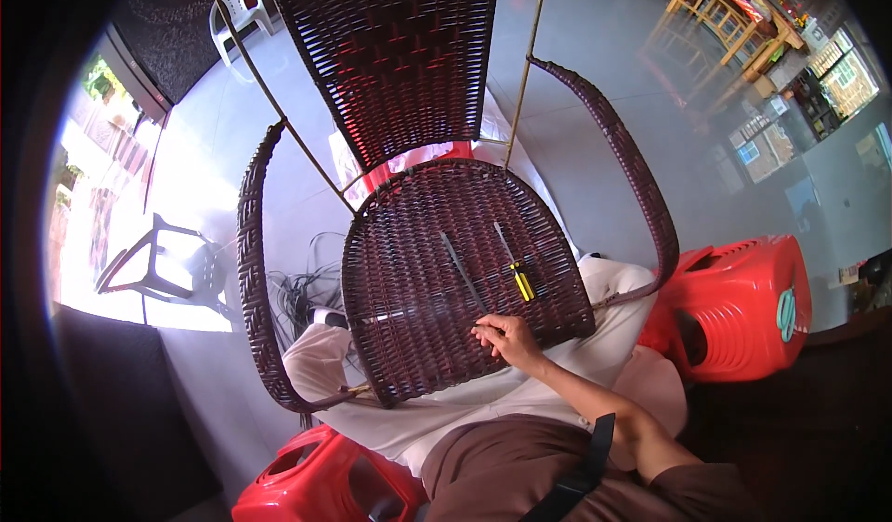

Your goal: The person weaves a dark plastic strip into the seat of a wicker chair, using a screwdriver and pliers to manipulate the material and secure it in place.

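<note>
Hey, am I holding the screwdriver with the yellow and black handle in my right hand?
No, the yellow-and-black-handled metal screwdriver lies on the dark brown woven chair seat, apart from your right hand.

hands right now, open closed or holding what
Left hand: out of view, cannot tell.
Right hand: closed, seemingly pinching a long thin strip.

Right hand [507,339] palm down — fingers curled, tips drawn close, pointing left; finger grip too small to read. Wrist [541,365] nearly straight. Forearm [591,397] bare — slants in from lower right, reaching forward.
</note>
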Available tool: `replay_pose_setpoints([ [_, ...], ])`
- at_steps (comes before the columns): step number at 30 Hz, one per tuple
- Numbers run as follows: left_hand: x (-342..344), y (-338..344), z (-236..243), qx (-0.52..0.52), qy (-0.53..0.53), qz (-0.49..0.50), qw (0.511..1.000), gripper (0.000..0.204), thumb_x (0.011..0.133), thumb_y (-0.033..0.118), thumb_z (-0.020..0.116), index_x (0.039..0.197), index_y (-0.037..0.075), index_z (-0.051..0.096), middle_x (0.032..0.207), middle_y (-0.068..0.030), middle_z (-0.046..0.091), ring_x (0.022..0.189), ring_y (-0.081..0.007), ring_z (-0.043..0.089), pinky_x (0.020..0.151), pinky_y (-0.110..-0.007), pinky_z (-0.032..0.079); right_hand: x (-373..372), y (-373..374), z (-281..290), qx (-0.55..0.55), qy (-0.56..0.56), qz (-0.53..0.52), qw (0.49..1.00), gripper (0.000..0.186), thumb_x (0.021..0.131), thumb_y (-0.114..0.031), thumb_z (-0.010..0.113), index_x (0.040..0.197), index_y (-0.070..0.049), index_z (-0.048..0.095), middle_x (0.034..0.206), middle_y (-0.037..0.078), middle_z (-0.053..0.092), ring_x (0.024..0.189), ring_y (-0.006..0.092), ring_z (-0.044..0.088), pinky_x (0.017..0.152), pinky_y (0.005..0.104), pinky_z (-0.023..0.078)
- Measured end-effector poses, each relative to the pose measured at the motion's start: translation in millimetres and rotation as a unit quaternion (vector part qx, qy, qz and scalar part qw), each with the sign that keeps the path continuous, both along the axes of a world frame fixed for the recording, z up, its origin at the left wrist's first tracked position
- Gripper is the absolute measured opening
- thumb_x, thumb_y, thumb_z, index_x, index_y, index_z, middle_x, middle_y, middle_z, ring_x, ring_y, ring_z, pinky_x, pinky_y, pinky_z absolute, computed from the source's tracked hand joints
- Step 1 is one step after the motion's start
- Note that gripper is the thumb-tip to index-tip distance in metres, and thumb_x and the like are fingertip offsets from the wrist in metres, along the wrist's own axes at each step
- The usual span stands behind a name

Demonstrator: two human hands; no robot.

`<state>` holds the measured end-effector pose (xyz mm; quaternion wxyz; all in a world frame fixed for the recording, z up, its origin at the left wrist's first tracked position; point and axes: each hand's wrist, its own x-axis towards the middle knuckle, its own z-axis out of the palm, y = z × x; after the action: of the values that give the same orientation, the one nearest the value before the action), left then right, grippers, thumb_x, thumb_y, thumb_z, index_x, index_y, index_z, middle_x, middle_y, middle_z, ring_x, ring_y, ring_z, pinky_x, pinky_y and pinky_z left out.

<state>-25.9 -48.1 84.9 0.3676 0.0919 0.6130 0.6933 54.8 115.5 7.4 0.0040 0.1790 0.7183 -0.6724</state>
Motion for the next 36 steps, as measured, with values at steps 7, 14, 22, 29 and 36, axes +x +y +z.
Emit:
replay_pose_setpoints([
  [7, 7.3, -13.3, -4.2, -0.01, -0.018, -0.006, 1.0, 0.041, 0.089, 0.034, 0.057, 0.099, -0.006, 0.053, 0.09, -0.0149, 0.055, 0.08, -0.0255, 0.055, 0.074, -0.032, 0.043, -0.6, -0.5, 1.1, 0.018, 0.004, 0.001, 1.0, 0.019, 0.089, -0.013, 0.053, 0.092, 0.0, 0.066, 0.07, 0.004, 0.063, 0.058, 0.0065, 0.057, 0.044, 0.0204, 0.048],
  [14, 14.6, -24.9, -9.1, -0.022, -0.04, -0.018, 0.999, 0.043, 0.089, 0.034, 0.057, 0.101, -0.007, 0.053, 0.094, -0.0163, 0.056, 0.083, -0.0268, 0.056, 0.076, -0.034, 0.044, -0.6, -3.8, 1.5, 0.005, 0.017, -0.012, 1.0, 0.019, 0.09, -0.012, 0.052, 0.094, 0.0, 0.066, 0.069, 0.003, 0.062, 0.058, 0.0056, 0.056, 0.043, 0.0199, 0.047],
  [22, 27.6, -46.8, -15.1, -0.037, -0.071, -0.042, 0.996, 0.045, 0.089, 0.034, 0.057, 0.104, -0.009, 0.053, 0.098, -0.018, 0.057, 0.086, -0.0283, 0.057, 0.079, -0.035, 0.045, -0.7, -1.1, 2.5, 0.015, 0.009, -0.006, 1.0, 0.018, 0.089, -0.011, 0.053, 0.092, 0.0, 0.066, 0.068, 0.003, 0.062, 0.057, 0.0058, 0.056, 0.043, 0.0203, 0.046],
  [29, 53.2, -104.0, -26.4, -0.081, -0.141, -0.096, 0.982, 0.048, 0.089, 0.033, 0.057, 0.107, -0.01, 0.053, 0.102, -0.0194, 0.059, 0.089, -0.0296, 0.059, 0.082, -0.037, 0.046, -1.6, -5.7, 2.6, 0.024, 0.008, -0.019, 1.0, 0.018, 0.089, -0.013, 0.054, 0.091, 0.0, 0.066, 0.068, 0.003, 0.062, 0.056, 0.0062, 0.056, 0.042, 0.0206, 0.046],
  [36, 100.4, -190.5, -67.1, -0.189, -0.273, -0.266, 0.905, 0.05, 0.089, 0.033, 0.057, 0.109, -0.012, 0.054, 0.105, -0.0208, 0.06, 0.093, -0.0308, 0.06, 0.084, -0.038, 0.046, -0.6, -2.5, 2.2, 0.035, 0.004, -0.009, 0.999, 0.02, 0.09, -0.015, 0.053, 0.093, 0.0, 0.066, 0.073, 0.004, 0.065, 0.06, 0.0069, 0.059, 0.044, 0.0202, 0.047],
])
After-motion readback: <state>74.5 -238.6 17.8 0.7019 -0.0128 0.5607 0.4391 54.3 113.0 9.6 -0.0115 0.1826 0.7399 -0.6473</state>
